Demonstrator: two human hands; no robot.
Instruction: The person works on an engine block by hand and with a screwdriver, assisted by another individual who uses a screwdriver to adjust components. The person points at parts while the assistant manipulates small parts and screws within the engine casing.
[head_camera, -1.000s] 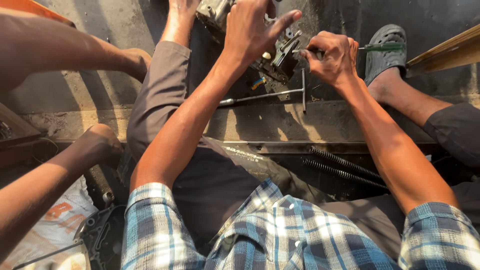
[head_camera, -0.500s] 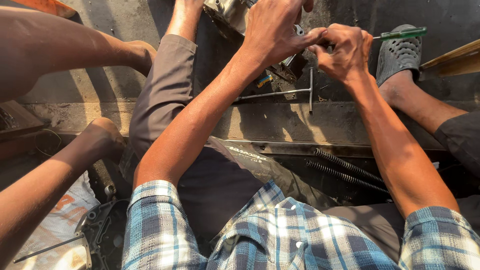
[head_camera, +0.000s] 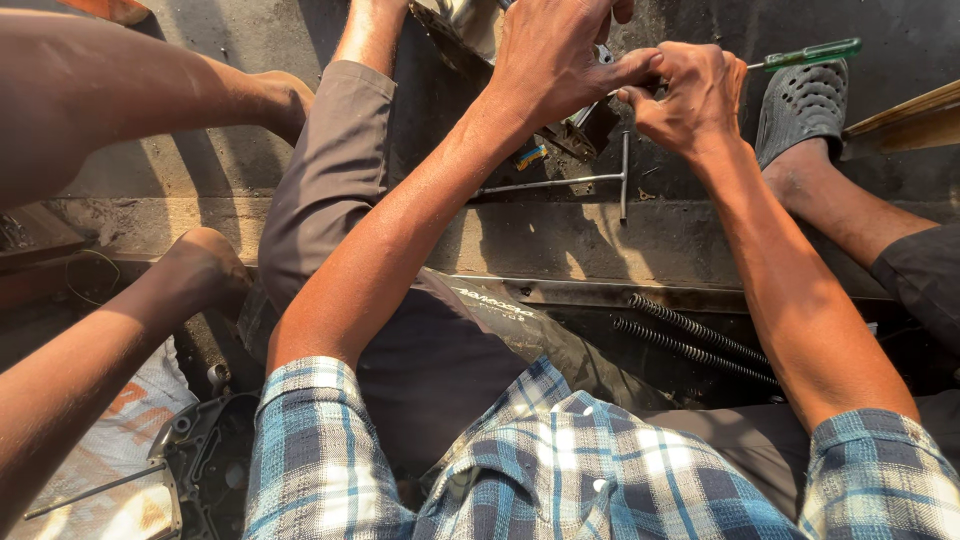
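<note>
My left hand is clamped over a dirty metal machine part at the top of the head view, its thumb reaching to my right hand. My right hand is closed around a screwdriver with a clear green handle that sticks out to the right. The screwdriver's tip is hidden between my hands. A T-handle wrench lies on the dark floor just below both hands, untouched.
Another person's bare arms reach in from the left. A foot in a grey sandal rests at the right, beside a wooden plank. Two coil springs lie near my knee. A black engine cover sits on a white sack at the bottom left.
My left hand, spread open a second ago, has closed down on the metal part. My right hand with the screwdriver has moved in until the two hands touch.
</note>
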